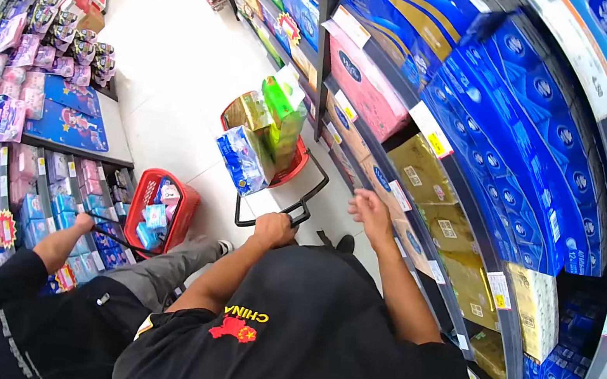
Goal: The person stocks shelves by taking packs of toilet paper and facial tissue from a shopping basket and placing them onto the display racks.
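My left hand [274, 231] is closed around the black handle [313, 191] of a red shopping basket [298, 162]. In this basket stand a blue-and-white pack [242, 161], a bright green pack [281, 106] and a gold pack [247, 114]. My right hand [372, 214] is raised beside the shelves, its fingers loosely bent and apart, with nothing in them. Closest to it are beige tissue packs [382, 178] and gold packs [424, 167] on the shelf.
On my left another person's hand [83, 222] holds the handle of a second red basket [192, 212] containing small blue and pink packs. Shelves of blue tissue packs [513, 150] rise on my right. A display of pink packs [18, 61] borders the white floor [171, 76].
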Tool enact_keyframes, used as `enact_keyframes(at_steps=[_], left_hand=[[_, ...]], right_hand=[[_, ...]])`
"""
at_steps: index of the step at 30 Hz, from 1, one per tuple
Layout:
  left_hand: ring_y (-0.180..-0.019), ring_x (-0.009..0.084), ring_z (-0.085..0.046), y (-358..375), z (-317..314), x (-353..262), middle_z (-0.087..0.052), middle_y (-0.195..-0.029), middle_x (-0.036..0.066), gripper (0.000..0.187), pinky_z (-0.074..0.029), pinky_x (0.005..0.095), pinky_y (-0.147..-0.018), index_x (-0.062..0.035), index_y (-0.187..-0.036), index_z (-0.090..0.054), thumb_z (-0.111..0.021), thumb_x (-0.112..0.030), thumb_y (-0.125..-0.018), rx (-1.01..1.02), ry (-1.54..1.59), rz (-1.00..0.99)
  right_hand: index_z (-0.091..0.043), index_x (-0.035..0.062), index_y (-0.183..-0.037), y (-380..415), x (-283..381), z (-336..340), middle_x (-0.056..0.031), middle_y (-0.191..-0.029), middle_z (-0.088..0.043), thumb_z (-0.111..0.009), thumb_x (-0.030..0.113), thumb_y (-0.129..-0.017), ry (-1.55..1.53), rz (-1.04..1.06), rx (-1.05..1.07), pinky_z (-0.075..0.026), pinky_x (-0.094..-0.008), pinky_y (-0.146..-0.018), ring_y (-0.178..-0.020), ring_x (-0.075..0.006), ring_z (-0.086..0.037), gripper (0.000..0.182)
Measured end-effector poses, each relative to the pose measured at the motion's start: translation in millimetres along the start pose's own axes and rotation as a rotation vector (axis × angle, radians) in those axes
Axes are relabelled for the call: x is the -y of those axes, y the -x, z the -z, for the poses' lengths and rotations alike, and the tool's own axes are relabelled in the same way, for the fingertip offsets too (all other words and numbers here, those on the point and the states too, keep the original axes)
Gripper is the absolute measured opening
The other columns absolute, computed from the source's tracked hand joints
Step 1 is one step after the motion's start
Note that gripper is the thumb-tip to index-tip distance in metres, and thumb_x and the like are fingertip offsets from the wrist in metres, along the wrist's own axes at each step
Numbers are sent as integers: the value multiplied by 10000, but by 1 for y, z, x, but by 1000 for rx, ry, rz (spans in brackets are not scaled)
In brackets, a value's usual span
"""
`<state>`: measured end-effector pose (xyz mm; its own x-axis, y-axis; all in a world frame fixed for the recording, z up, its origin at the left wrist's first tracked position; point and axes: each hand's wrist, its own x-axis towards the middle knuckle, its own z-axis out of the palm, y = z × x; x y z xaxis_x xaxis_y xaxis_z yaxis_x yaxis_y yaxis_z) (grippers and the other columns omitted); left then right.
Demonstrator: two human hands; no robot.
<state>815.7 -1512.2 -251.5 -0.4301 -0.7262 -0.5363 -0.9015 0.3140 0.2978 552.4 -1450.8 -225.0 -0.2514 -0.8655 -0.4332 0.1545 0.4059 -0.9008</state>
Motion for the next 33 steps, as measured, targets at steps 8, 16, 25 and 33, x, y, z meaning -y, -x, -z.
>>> enact_keyframes(at_steps=[8,16,25,33], left_hand=[[-861,377,-691,-35,48,36,-708,-883,209,406,-545,469,-783,-43,-881,-730,-604,-429,-853,-26,13,-16],[-821,375,-693,-58,70,54,-708,-860,198,387,-548,475,-761,-43,-865,-724,-599,-409,-849,-88,5,-19],[-813,392,-682,-76,114,68,-699,-856,207,377,-535,494,-754,-118,-950,-730,-543,-437,-882,-131,-32,95],[-852,355,-693,-77,111,55,-714,-909,174,346,-545,466,-766,-121,-967,-732,-598,-418,-849,-52,-95,101]], right_hand=[[-510,27,-1297,-9,141,-53,-101,-1037,-661,-483,307,-1023,-330,241,-129,-509,-264,-730,-852,-149,-644,393],[-458,32,-1342,-23,166,-57,-122,-1010,-670,-445,356,-1032,-535,237,-116,-521,-271,-687,-811,-165,-651,449],[-644,-3,-1002,-82,191,-57,-103,-895,-698,-499,380,-1003,-683,240,-121,-525,-272,-663,-753,-162,-664,410],[-664,-7,-952,-84,194,-54,-82,-866,-692,-486,365,-1011,-795,236,-149,-497,-267,-621,-700,-157,-645,417]])
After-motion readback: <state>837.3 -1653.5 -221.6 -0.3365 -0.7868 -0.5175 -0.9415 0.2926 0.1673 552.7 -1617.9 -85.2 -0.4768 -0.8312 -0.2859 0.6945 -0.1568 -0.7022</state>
